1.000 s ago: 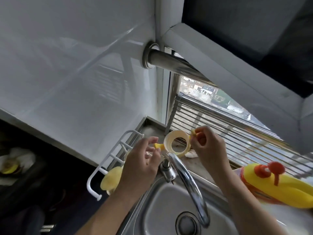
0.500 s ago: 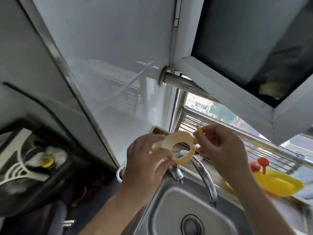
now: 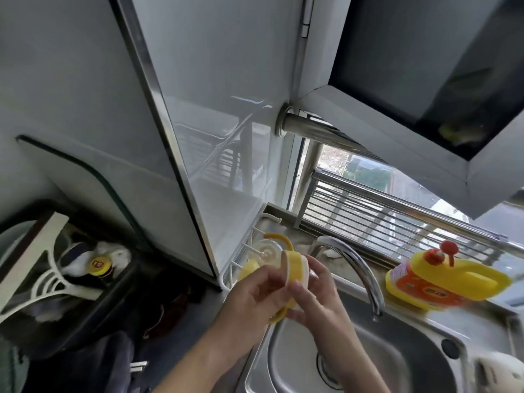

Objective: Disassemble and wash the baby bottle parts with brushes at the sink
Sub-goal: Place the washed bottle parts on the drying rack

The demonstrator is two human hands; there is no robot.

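Observation:
A yellow and cream bottle collar ring with curved yellow handles [image 3: 295, 269] is held edge-on above the left rim of the steel sink [image 3: 397, 353]. My left hand [image 3: 255, 296] pinches the ring from the left. My right hand [image 3: 314, 293] grips it from the right, thumb on its near face. Behind the hands a white wire rack [image 3: 241, 262] holds a clear bottle part [image 3: 266, 251] and a yellow piece [image 3: 246, 272].
The curved chrome tap [image 3: 354, 268] arches over the sink just right of my hands. A yellow and orange detergent bottle [image 3: 442, 279] stands on the ledge at the right. A dark bin with white items [image 3: 65, 273] lies left. Window bars [image 3: 397, 219] run behind.
The ring has turned from face-on to edge-on and come down toward the sink with both hands. The camera has tilted, showing more of the counter and rack.

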